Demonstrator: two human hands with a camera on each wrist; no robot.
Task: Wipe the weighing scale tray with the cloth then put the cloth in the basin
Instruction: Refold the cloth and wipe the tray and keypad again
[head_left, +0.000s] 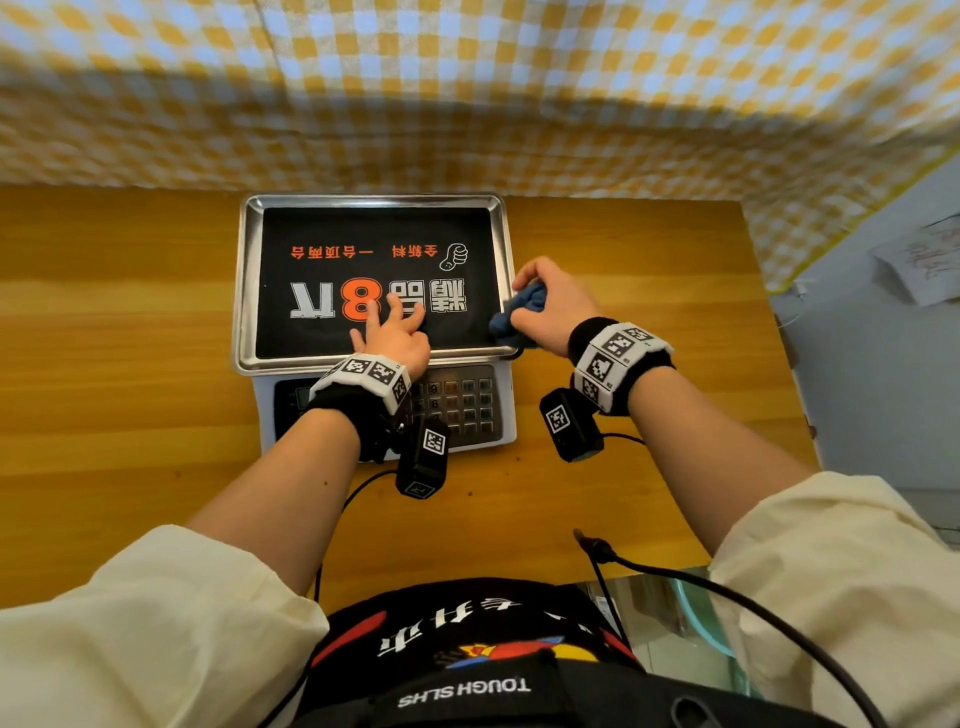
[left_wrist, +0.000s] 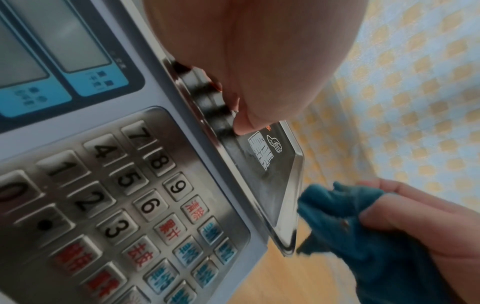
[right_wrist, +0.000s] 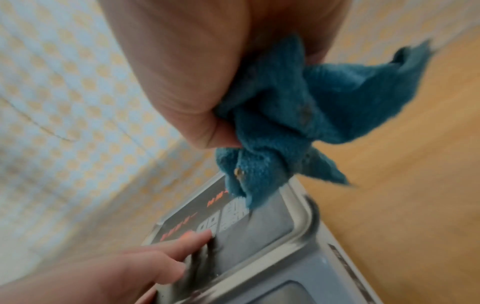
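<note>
The weighing scale's steel tray (head_left: 244, 291) has a black printed liner and sits at the back middle of the wooden table. My left hand (head_left: 392, 332) lies flat on the liner near the tray's front edge, fingers straight and spread. My right hand (head_left: 545, 306) grips a bunched blue cloth (head_left: 522, 309) at the tray's right rim. In the right wrist view the cloth (right_wrist: 280, 115) hangs from my fist just above the tray's corner (right_wrist: 298, 218). The left wrist view shows the cloth (left_wrist: 345, 218) beside the tray's rim (left_wrist: 291, 218).
The scale's keypad (head_left: 457, 402) and display face me, below the tray. A yellow checked cloth (head_left: 467, 93) covers the wall behind. A teal basin rim (head_left: 698, 608) shows under the table's front right edge. Bare table (head_left: 119, 322) lies on both sides of the scale.
</note>
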